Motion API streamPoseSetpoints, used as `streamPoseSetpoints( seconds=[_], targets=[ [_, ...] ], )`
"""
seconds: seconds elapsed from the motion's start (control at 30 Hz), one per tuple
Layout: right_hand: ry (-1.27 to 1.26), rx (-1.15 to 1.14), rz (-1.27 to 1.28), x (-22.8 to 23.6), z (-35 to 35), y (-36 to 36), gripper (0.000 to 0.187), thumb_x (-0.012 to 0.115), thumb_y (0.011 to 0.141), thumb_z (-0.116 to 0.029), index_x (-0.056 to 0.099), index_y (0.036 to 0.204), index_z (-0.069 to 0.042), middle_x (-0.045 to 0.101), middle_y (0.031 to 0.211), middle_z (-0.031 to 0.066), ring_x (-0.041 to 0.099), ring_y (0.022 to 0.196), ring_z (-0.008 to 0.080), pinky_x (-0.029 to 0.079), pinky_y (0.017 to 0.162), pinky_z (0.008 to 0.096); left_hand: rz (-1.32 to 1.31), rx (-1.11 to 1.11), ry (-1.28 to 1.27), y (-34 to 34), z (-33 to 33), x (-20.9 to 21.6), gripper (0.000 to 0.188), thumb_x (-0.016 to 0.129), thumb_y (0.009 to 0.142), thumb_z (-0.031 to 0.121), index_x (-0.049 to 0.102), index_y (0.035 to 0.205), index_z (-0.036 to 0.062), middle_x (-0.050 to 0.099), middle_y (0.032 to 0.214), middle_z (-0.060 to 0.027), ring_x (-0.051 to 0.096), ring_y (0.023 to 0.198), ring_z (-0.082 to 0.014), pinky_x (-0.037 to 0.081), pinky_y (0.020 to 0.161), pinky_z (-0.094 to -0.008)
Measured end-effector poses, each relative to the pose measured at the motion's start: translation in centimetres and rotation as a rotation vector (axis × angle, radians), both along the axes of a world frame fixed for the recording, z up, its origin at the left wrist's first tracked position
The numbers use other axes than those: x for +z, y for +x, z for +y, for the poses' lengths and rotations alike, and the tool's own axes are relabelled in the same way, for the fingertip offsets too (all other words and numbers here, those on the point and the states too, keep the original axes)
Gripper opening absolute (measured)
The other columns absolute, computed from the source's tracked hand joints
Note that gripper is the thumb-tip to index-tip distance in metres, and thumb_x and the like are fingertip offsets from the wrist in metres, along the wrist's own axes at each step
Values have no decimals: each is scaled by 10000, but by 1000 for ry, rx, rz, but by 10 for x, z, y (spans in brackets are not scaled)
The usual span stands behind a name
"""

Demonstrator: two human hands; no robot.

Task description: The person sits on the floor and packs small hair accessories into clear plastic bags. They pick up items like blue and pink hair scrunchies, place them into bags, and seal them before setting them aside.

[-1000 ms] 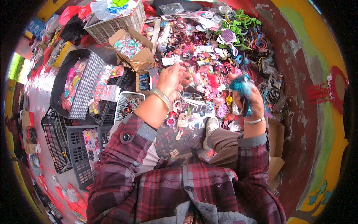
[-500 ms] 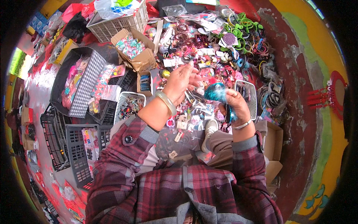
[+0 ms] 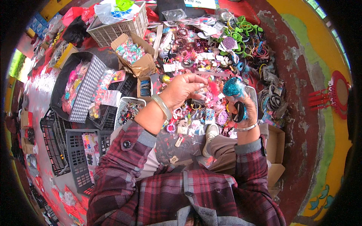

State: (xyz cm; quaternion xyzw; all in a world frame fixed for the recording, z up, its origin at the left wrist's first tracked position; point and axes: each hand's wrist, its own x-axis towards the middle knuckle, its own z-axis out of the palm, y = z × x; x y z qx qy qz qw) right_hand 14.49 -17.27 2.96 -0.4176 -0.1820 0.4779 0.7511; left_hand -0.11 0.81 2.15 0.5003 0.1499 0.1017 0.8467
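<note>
My right hand [image 3: 250, 110] clasps the glittery turquoise hair accessory [image 3: 232, 87], probably light; I'd grip its black oval [image 3: 238, 112]. Left of it, my left hand [image 3: 181, 91] curls, fingertips apart.

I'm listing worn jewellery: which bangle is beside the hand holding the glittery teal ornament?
The thin, silvery bangle at the wrist of the right hand; the left hand has a thicker, pale greenish bangle.

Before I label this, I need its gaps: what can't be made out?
In the head view:
Right hand: grip partly hidden by the glittery teal accessory.
Left hand: anything pinched there is too small to tell.
White basket: contents mostly hidden behind the right hand.
Beige crate: contents covered by plastic bags.
</note>
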Motion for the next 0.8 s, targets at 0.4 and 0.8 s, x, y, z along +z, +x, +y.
streamPoseSetpoints(
  seconds=[0.4,0.8],
  targets=[
    [-32,112,-142,-9,-6,-1,340,620,779,-234,581,934,66,627,914,166,485,434,83,355,370,184,-138,43,-191,-2,-1,-1,256,504,873,196,596,991,-12,625,991,-131,589,929,-180,438,826,-291],
    [-38,69,-215,-5,-3,-6,337,599,797,-211,576,967,80,565,1103,217,472,433,71,356,381,175,-256,23,-150,2,1,-10,238,514,805,61,574,1000,-62,613,1001,-159,582,950,-226,407,901,-324]
  ],
)
